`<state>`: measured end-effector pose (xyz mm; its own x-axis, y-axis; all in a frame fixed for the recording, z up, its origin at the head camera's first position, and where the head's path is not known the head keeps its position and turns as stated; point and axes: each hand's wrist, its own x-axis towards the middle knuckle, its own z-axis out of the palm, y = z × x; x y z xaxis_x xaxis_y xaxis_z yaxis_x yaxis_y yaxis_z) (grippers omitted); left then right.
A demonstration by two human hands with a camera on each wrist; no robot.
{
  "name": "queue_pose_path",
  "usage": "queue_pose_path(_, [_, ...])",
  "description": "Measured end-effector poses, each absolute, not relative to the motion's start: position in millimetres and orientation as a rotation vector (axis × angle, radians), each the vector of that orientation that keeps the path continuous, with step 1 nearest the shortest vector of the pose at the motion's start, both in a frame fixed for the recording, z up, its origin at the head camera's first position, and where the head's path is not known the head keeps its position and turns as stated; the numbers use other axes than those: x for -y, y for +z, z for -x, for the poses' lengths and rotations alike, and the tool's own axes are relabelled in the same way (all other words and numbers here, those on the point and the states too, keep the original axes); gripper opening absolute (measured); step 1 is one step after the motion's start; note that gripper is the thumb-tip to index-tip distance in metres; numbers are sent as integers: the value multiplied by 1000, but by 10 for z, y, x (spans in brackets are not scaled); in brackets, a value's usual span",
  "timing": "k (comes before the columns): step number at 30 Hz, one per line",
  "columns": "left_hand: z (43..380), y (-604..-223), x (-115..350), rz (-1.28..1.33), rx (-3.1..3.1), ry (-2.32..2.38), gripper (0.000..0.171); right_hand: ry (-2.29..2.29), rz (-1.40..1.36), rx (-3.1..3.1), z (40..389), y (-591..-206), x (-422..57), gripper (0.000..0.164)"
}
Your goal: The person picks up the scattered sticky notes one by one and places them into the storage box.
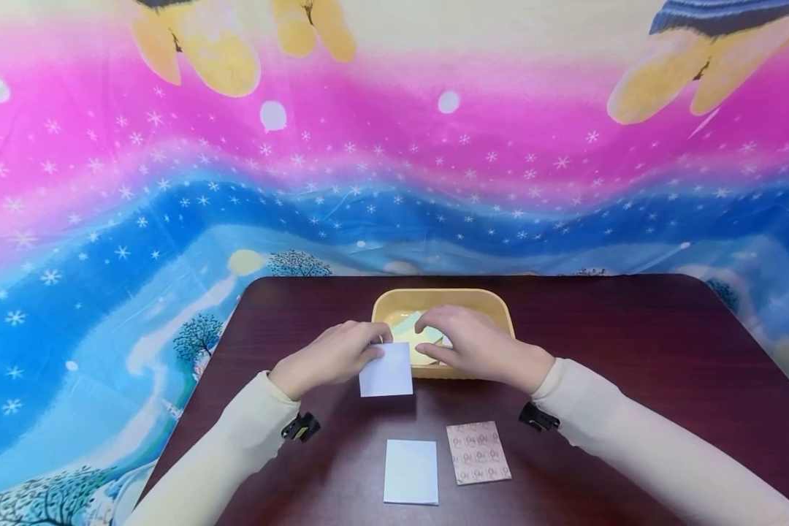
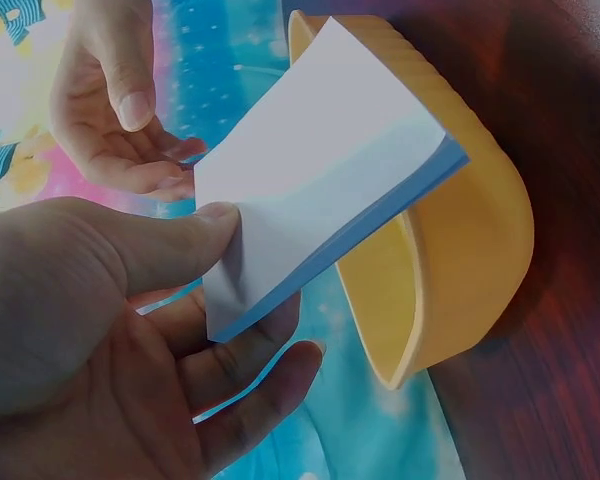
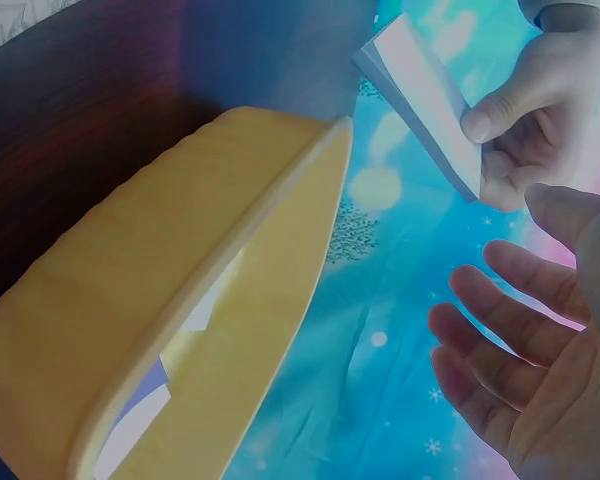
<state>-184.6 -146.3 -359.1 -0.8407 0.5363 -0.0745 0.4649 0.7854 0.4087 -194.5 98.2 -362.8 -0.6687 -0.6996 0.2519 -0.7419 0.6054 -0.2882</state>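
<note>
My left hand pinches a white note pad at one edge, with the thumb on its top face. In the left wrist view the pad shows some thickness and a bluish side. The pad is held at the near left side of a yellow plastic bin. Over the bin is my right hand, its fingers loosely bent and apart, with nothing between them. Pale green and yellow paper pieces lie inside the bin, partly hidden by the hands.
Near the table's front lie another white note pad and, to its right, a brownish pad with a printed pattern. The dark wood table meets a colourful snowflake cloth behind it.
</note>
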Motion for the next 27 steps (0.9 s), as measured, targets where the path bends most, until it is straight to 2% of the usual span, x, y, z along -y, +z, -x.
queue_pose_path(27, [2105, -3489, 1325, -793, -2812, 578, 13, 573, -1179, 2706, 2014, -3575, -1112, 27])
